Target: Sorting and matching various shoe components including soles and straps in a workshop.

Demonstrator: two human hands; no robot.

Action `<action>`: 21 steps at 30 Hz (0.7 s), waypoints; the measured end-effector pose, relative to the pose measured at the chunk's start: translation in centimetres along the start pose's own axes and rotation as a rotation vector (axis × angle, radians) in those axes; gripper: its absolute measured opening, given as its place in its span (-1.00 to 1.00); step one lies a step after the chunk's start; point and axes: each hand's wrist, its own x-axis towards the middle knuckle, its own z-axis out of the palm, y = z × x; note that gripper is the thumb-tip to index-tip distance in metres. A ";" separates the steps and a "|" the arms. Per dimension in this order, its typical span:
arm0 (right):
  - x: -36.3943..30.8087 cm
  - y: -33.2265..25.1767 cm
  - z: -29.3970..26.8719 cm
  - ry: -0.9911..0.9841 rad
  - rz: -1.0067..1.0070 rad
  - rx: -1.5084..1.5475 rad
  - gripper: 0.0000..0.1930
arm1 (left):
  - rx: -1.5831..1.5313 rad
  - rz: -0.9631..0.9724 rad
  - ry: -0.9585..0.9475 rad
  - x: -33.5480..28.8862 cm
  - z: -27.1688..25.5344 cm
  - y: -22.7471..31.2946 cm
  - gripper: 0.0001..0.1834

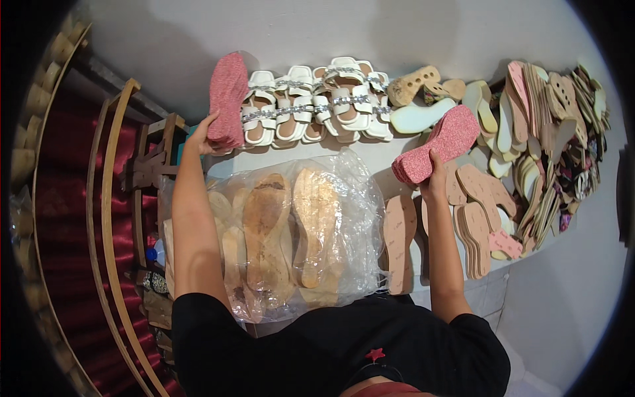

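My left hand [204, 137] is closed around the lower edge of an upright stack of pink speckled shoe soles [228, 96], which stands at the left end of the sandals. With my right hand [434, 178] I grip a second stack of pink speckled soles [455, 134], tilted and held over the right part of the table. White sandals [294, 106] with silvery chain trim stand in a row beside the left stack. Between my forearms lies a clear plastic bag [360, 225] with tan sole-shaped pieces [316, 218] in it.
Beige insoles [473, 238] lie in stacks to the right of my right forearm. A big heap of mixed soles [529, 152] fills the far right, against the wall. Pale soles [417, 118] lie behind my right hand. Wooden rack rails [109, 198] and dark red cloth [63, 245] are at the left.
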 end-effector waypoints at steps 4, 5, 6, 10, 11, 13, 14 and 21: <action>-0.6 -2.0 -1.2 -0.001 -0.054 0.025 -0.59 | 0.069 0.080 -0.028 -0.7 -0.3 1.5 -0.04; -0.6 -2.7 -2.0 0.011 -0.067 0.027 -0.59 | 0.079 0.082 -0.044 -1.2 0.6 2.0 -0.04; -0.2 -3.5 -3.2 -0.002 -0.061 0.043 -0.55 | 0.095 0.065 -0.065 -1.8 1.2 2.3 -0.04; 1.1 -6.6 -7.2 -0.061 0.020 0.082 -0.49 | 0.078 0.079 -0.076 -1.8 1.3 1.9 -0.08; 1.0 -7.4 -7.8 -0.063 0.064 0.048 -0.48 | 0.060 0.106 -0.056 -2.1 1.7 1.6 -0.09; 1.0 -9.1 -8.8 -0.030 0.044 0.022 -0.47 | 0.041 0.111 -0.006 -3.2 1.7 1.7 -0.12; 0.9 -10.6 -10.5 -0.032 0.146 -0.067 -0.47 | 0.016 0.161 -0.023 -4.1 3.5 1.7 -0.13; 3.3 -15.5 -16.2 -0.333 0.466 -0.556 -0.55 | -0.113 0.438 -0.246 -13.9 7.6 3.1 -0.31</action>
